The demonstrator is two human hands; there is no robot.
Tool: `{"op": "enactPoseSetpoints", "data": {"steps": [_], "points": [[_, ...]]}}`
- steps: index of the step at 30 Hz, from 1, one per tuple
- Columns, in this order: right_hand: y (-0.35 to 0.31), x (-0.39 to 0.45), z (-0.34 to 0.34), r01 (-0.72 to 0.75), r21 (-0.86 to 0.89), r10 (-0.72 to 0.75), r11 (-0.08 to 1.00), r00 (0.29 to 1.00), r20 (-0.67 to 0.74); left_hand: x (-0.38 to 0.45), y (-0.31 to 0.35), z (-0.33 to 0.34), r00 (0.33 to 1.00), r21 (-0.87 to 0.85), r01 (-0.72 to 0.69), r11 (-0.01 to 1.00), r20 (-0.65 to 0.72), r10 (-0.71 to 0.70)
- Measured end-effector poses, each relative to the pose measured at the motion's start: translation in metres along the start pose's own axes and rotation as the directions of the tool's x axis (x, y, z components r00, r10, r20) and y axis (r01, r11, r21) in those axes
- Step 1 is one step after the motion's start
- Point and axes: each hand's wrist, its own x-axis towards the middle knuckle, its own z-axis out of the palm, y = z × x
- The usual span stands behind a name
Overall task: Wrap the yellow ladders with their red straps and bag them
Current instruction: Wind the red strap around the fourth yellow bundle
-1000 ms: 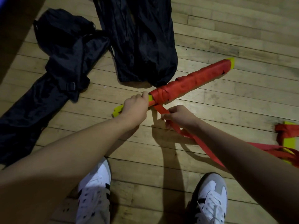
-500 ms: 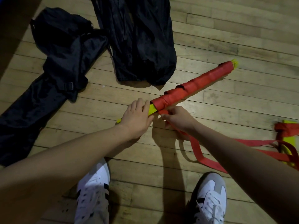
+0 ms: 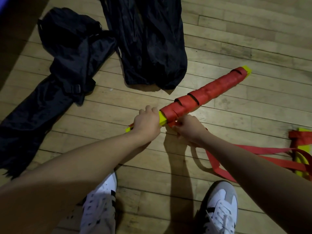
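Two black bags [image 3: 145, 43] lie on the floor at far left, untouched; bagging is not yet due. The left hand [image 3: 146, 122] grips the bundled yellow ladder [image 3: 207, 93] near its bare end, held low over the boards. The right hand [image 3: 187, 129] pinches the red strap [image 3: 263, 157], winding the last turns. Next, I judge, comes pulling the slack snug; loose strap trails right, toward another ladder [image 3: 302, 147].

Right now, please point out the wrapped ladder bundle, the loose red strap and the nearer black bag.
wrapped ladder bundle [image 3: 207, 93], head view, middle of its red wrapping
loose red strap [image 3: 263, 149], head view, flat stretch on the floor
nearer black bag [image 3: 152, 48], head view, middle of its fabric
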Motion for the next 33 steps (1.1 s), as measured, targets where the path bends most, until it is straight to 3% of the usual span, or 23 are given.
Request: {"op": "enactPoseSetpoints", "data": {"steps": [3,6,9,16,22,28,31,33], "points": [[-0.005,0.005,-0.005,-0.015,-0.111,0.022,0.994,0.998,0.061,0.007,-0.011,-0.007,0.999,0.009,0.036,0.999,-0.002,-0.036],[-0.007,0.010,-0.006,-0.003,-0.099,0.008,0.995,0.999,0.054,0.020,-0.023,-0.015,0.996,0.051,0.077,0.996,-0.040,-0.075],[-0.011,0.013,-0.006,-0.002,-0.003,0.002,1.000,0.999,0.055,0.035,-0.028,-0.019,0.993,0.108,0.080,0.991,-0.097,-0.070],[-0.010,0.009,-0.012,-0.168,0.303,0.102,0.938,0.969,0.224,0.043,-0.036,-0.005,0.972,0.327,0.002,0.945,-0.223,0.074],[-0.012,0.008,-0.009,-0.155,0.252,0.102,0.955,0.973,0.209,0.016,-0.023,0.006,0.964,0.198,-0.112,0.974,-0.215,0.155],[-0.011,0.007,-0.005,-0.131,0.254,0.101,0.958,0.987,0.127,-0.004,-0.020,0.012,0.948,0.213,-0.221,0.952,-0.182,0.261],[-0.010,0.001,-0.005,-0.081,0.277,0.067,0.957,0.996,0.060,-0.010,-0.013,0.012,0.959,0.181,-0.254,0.950,-0.078,0.271],[-0.010,-0.002,-0.005,-0.083,0.290,0.075,0.953,0.996,0.041,-0.014,-0.007,0.012,0.978,0.123,-0.197,0.973,-0.039,0.203]]}}
